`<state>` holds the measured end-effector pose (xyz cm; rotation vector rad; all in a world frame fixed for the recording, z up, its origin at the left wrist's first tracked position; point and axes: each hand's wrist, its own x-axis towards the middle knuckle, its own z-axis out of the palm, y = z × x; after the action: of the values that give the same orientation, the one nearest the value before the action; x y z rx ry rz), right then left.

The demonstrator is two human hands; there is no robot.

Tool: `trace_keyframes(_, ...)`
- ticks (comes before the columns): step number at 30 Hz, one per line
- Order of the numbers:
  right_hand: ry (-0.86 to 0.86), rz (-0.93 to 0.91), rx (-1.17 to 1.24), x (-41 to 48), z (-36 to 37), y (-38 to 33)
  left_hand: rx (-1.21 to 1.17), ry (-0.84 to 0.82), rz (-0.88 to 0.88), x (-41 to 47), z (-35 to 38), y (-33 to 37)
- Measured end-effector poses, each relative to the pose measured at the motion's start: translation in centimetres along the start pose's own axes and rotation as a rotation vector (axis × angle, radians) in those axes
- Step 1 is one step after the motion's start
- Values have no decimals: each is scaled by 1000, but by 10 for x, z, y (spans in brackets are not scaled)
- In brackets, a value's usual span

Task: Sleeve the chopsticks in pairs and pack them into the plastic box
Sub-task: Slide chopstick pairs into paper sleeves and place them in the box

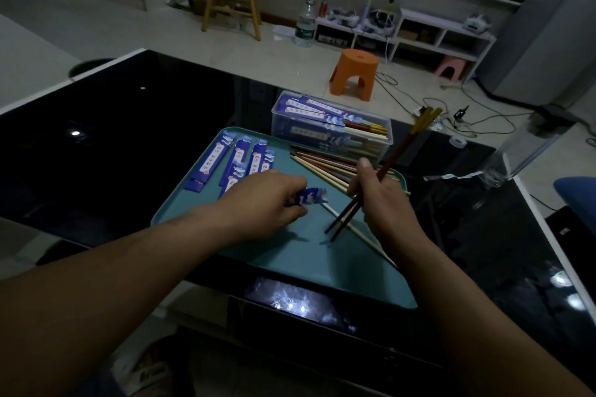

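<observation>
Blue printed paper sleeves (222, 161) lie on a teal plastic tray (290, 255), beyond the left hand (264, 200), whose grip pinches one rolled blue sleeve (311, 196). Just right of it, the right hand (377, 203) holds a dark red chopstick pair (396, 158) in a closed grip, tips angled down. Beyond both grips sit loose wooden chopsticks (319, 161) and a clear plastic box (277, 126) of sleeved pairs on the black glass tabletop (129, 126).
</observation>
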<state>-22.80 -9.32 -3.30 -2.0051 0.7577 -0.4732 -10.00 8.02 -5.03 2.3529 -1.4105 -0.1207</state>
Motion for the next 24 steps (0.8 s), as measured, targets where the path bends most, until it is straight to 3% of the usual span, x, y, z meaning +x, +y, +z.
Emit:
trace_keyframes(2, 0, 3, 9, 1, -1, 0, -93, -13, -45, 1, -2, 1)
trace_keyframes(9, -62, 172, 441, 1, 2, 0, -669, -153, -205, 3, -9, 17)
trace_keyframes(14, -30, 251, 558, 1, 2, 1, -691, -202, -268, 1, -14, 17)
trace_keyframes(24, -26, 355, 760, 0, 4, 3, -1172, -232, -308, 0, -16, 20)
